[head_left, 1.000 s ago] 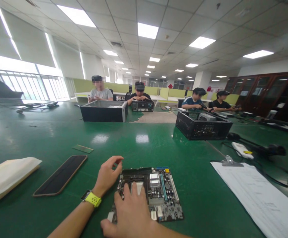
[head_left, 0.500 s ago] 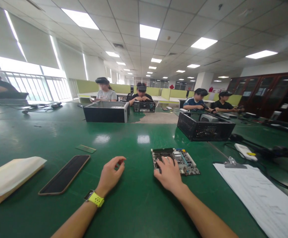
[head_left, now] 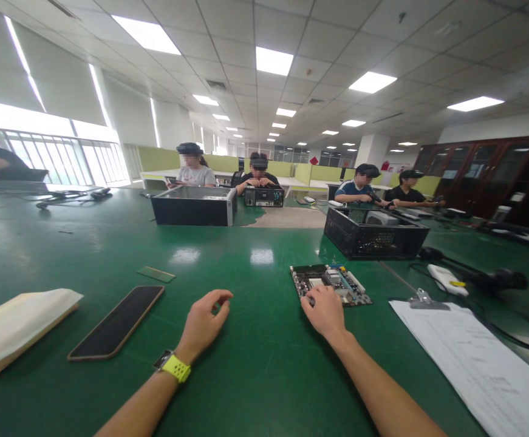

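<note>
A motherboard [head_left: 344,280] lies flat on the green table, right of centre. My right hand [head_left: 325,309] is at its near left edge, with the fingers curled over the board and hiding part of it. To the left, my left hand [head_left: 206,318] hovers or rests just over the table, holding nothing. Its fingers are loosely bent, and a gap shows between thumb and forefinger. A watch with a yellow-green strap [head_left: 176,367] is on that wrist. A phone [head_left: 117,323] with a dark screen lies left of this hand, beside a thin green strip [head_left: 156,274].
A paper-wrapped packet [head_left: 22,325] is at far left. On the right lie a clipboard with papers [head_left: 471,358], a white device [head_left: 446,279] and black cables. Open computer cases [head_left: 378,233] [head_left: 194,209] stand farther back, with several people seated across the table.
The motherboard has slid away from me and slightly right, together with my right hand, which has moved from its middle to its near edge. My left hand has stayed put.
</note>
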Demonstrator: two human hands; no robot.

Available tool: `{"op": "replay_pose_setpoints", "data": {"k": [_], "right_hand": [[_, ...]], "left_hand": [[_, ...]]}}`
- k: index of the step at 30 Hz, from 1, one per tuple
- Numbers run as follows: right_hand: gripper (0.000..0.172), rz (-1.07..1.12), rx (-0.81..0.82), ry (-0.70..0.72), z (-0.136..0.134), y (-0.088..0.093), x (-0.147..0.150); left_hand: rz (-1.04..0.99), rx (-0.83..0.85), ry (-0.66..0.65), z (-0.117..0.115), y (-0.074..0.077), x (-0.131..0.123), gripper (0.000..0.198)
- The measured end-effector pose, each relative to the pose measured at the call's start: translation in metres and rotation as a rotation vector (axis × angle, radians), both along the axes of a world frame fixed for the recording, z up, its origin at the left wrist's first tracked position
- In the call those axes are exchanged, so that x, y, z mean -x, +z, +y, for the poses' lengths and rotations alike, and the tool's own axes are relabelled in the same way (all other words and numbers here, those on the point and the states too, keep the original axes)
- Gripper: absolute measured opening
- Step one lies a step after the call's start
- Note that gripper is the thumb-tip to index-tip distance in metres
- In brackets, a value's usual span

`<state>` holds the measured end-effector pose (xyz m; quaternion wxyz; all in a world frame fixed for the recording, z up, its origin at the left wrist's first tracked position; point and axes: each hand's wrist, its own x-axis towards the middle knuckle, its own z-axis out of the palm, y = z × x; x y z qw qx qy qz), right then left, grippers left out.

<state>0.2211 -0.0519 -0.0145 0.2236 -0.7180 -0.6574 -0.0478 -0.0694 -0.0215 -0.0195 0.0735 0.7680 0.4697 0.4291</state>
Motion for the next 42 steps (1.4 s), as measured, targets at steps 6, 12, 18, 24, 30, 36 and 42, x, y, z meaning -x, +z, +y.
{"op": "replay_pose_setpoints", "data": {"k": [6,12,18,24,30,36,42], "right_hand": [[0.033,-0.021,0.07,-0.007,-0.011,0.006,0.016],[0.035,0.0,0.154,0.214,-0.056,0.016,0.069],[0.045,0.119,0.168,0.532,-0.086,0.033,0.111],[0.037,0.189,0.04,0.301,-0.012,0.031,0.054],[0.033,0.282,0.088,0.302,0.022,-0.003,0.021],[0.024,0.254,0.09,0.218,0.009,-0.001,0.033],[0.018,0.258,0.093,0.212,-0.002,-0.004,0.041]], "left_hand": [[0.011,0.009,-0.019,-0.001,0.0,-0.002,0.021],[0.05,0.031,-0.076,-0.003,0.002,-0.005,0.019],[0.11,0.034,-0.146,-0.003,-0.002,-0.005,0.032],[0.139,0.09,-0.156,-0.004,-0.006,-0.006,0.037],[0.173,0.156,-0.188,-0.004,-0.006,-0.009,0.039],[0.189,0.188,-0.176,-0.007,0.001,-0.01,0.036],[0.238,0.16,-0.167,-0.008,0.003,-0.01,0.013]]}}
